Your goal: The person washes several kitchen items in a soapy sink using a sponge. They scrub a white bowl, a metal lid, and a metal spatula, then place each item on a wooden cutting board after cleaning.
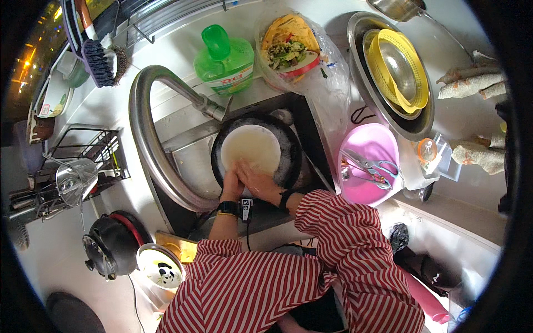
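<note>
Both my hands are together in a white bowl [255, 143] of cloudy, pale liquid. The bowl stands inside a dark round pan [292, 145] in the sink [191, 156]. My left hand [233, 183], with a wristband, dips its fingers in at the bowl's near edge. Against it, from the right, lies my right hand [256, 179], its fingers partly under the surface. Whether the fingers hold anything in the liquid cannot be seen. Over the sink's left side arches a steel faucet [143, 137], its spout end just behind the pan.
Behind the sink stand a green detergent bottle [225, 62] and a plastic bag of food scraps [291, 50]. On the right are a pink basin [362, 187] with scissors [370, 166] and nested steel bowls with a yellow colander [377, 62]. A black pot [112, 245] is at the lower left.
</note>
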`<state>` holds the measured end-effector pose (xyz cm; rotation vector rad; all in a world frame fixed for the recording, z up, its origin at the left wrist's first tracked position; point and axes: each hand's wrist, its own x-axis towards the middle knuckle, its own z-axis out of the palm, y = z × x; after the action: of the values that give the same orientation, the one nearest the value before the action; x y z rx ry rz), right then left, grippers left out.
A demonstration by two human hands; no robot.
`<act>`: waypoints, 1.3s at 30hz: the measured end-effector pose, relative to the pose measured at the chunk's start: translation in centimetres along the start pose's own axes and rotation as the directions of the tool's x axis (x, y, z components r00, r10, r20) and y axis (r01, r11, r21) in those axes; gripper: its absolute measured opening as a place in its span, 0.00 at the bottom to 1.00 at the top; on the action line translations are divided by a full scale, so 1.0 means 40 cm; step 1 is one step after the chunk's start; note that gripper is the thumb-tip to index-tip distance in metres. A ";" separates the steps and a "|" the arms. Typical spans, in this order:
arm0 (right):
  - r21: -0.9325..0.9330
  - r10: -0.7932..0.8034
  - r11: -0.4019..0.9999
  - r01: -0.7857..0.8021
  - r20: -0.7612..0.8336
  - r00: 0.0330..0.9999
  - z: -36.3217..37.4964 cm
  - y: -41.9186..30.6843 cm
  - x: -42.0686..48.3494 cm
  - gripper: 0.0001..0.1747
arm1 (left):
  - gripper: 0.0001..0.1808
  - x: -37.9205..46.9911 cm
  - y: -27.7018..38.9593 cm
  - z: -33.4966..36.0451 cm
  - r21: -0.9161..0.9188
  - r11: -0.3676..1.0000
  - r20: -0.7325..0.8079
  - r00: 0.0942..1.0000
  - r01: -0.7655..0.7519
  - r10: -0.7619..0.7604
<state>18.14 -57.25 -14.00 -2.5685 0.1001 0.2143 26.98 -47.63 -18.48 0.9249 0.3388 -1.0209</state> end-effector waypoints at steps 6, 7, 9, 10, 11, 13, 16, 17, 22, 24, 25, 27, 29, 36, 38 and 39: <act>-0.315 -0.468 0.854 0.413 -0.120 0.876 -0.025 0.114 0.015 0.28 | 0.25 -0.066 0.160 0.019 0.365 0.924 -0.101 0.982 -0.112 0.158; -0.279 -0.435 0.877 0.390 -0.118 0.893 -0.034 0.131 0.019 0.28 | 0.25 -0.068 0.191 0.020 0.489 0.870 -0.073 0.990 -0.071 0.122; -0.212 -0.364 0.918 0.336 -0.107 0.925 -0.057 0.152 0.024 0.27 | 0.26 -0.071 0.230 0.012 0.697 0.716 -0.064 0.998 0.026 0.027; -0.181 -0.325 0.935 0.305 -0.098 0.941 -0.064 0.150 0.025 0.27 | 0.25 -0.075 0.218 0.008 0.553 0.829 0.034 0.996 -0.084 0.078; -0.152 -0.286 0.951 0.271 -0.089 0.954 -0.067 0.139 0.026 0.26 | 0.24 -0.074 0.200 0.001 0.495 0.868 -0.036 0.997 -0.042 0.069; -0.061 -0.351 0.936 0.346 -0.125 0.928 -0.057 0.089 0.021 0.26 | 0.23 -0.073 0.137 -0.022 0.310 0.946 -0.054 0.992 -0.095 0.118; -0.039 -0.234 0.972 0.231 -0.100 0.967 -0.006 -0.011 0.019 0.26 | 0.23 -0.044 0.030 -0.052 0.236 0.965 -0.179 0.971 -0.116 0.161; -0.074 -0.164 0.984 0.161 -0.033 0.986 0.009 -0.030 0.020 0.26 | 0.23 -0.034 0.009 -0.062 0.215 0.970 -0.224 0.961 -0.115 0.164; -0.136 -0.391 0.916 0.378 -0.086 0.916 0.015 0.028 0.029 0.28 | 0.23 -0.043 0.027 -0.106 0.463 0.863 -0.237 0.910 -0.202 0.340; -0.236 -0.535 0.823 0.517 -0.014 0.845 -0.019 0.096 0.046 0.28 | 0.25 -0.054 0.074 -0.107 0.544 0.796 -0.091 0.925 -0.265 0.370; -0.182 -0.511 0.846 0.502 -0.001 0.860 -0.040 0.133 0.065 0.28 | 0.25 -0.060 0.099 -0.104 0.590 0.785 -0.084 0.952 -0.190 0.293; -0.051 -0.476 0.878 0.476 0.014 0.879 -0.070 0.188 0.101 0.30 | 0.27 -0.076 0.137 -0.095 0.682 0.725 -0.032 0.988 -0.091 0.153; -0.282 -0.527 0.816 0.505 -0.002 0.850 -0.071 0.203 0.113 0.30 | 0.32 -0.085 0.131 -0.069 0.626 0.751 0.012 0.965 -0.211 0.262; 0.329 -0.021 0.939 0.105 -0.249 0.968 0.081 0.019 0.065 0.26 | 0.34 -0.041 0.050 0.001 0.684 0.616 -0.081 0.800 -0.390 0.595; 0.404 -0.026 0.908 0.116 -0.220 0.975 0.092 -0.008 0.065 0.28 | 0.34 -0.023 0.053 0.004 0.719 0.563 -0.071 0.762 -0.408 0.644; 0.418 -0.030 0.905 0.083 -0.132 0.991 0.089 -0.012 0.069 0.29 | 0.33 -0.016 0.061 0.003 0.714 0.587 -0.109 0.767 -0.382 0.633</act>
<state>20.44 -55.01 -17.19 -2.1437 0.1049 0.0071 28.68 -46.88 -16.81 1.7570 -0.0359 -0.3826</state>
